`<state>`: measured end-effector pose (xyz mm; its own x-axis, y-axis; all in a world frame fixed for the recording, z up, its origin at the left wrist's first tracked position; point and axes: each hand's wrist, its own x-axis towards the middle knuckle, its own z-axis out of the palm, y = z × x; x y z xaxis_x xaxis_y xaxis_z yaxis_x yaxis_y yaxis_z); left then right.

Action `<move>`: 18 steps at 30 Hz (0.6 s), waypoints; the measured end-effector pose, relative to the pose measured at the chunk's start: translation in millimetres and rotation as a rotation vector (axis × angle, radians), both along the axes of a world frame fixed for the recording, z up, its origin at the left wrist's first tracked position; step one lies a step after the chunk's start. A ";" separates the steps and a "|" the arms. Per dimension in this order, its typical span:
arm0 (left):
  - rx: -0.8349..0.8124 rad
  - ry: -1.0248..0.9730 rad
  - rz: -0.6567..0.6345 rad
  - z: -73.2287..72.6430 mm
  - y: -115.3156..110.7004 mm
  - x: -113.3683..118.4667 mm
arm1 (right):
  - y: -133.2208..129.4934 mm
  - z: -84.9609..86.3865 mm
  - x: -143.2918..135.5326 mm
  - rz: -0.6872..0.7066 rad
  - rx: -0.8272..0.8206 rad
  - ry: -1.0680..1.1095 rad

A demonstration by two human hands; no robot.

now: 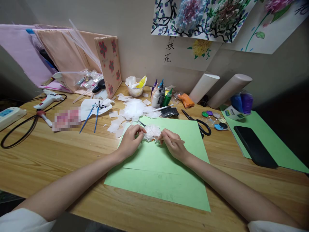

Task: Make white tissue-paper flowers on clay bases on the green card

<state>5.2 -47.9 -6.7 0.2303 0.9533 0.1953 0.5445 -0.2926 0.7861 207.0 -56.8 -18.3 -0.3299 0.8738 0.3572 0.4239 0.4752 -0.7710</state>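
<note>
A ruffled white paper flower (pixel 152 131) lies on sheets of light green paper (pixel 154 180), with a little orange showing at its lower edge. My left hand (pixel 131 140) is closed, thumb and fingers pinching at the flower's left edge; its fingertips are partly lost against the paper. In my closed right hand (pixel 174 146) is a flat wooden craft stick (pixel 177 140), its near end pointing right and its other end at the flower's right side. Just behind the flower, a heap of white tissue paper squares (pixel 134 109) spreads over the table.
Black-handled scissors (pixel 204 127) lie right of the green paper, near a black phone (pixel 256 146). Paint bottles (pixel 166 97) and a plastic bowl (pixel 135 91) stand at the back. Left are blue brushes (pixel 97 117), a glue gun (pixel 47 100) with its cord, and a power strip (pixel 11 117).
</note>
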 end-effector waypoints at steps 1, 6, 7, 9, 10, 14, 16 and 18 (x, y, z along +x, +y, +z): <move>0.005 0.004 -0.001 -0.1 -0.4 0.3 | -0.3 -0.1 -0.2 -0.001 0.006 0.003; 0.071 0.086 0.005 1.3 4.2 -4.1 | -6.6 -0.9 3.8 0.028 0.151 0.097; 0.109 0.139 0.015 2.0 7.2 -6.9 | -8.1 -1.1 5.2 0.033 0.172 0.131; 0.196 0.279 0.049 3.6 14.3 -14.0 | -10.5 -1.5 7.5 0.049 0.207 0.179; 0.234 0.350 0.064 4.4 17.8 -17.9 | -11.2 -1.7 8.4 0.060 0.221 0.190; 0.300 0.515 0.040 6.0 25.4 -28.0 | -11.9 -2.4 9.2 0.100 0.254 0.191; 0.308 0.548 0.018 5.9 24.6 -27.9 | -11.8 -2.9 8.8 0.098 0.255 0.191; 0.312 0.564 0.024 5.2 22.6 -25.7 | -11.7 -3.5 8.3 0.077 0.248 0.204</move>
<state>-20.5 -25.2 -1.5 0.3576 0.8776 0.3193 0.8584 -0.4436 0.2575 215.3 -68.5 -21.8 -0.2912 0.7274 0.6214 0.2287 0.6836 -0.6931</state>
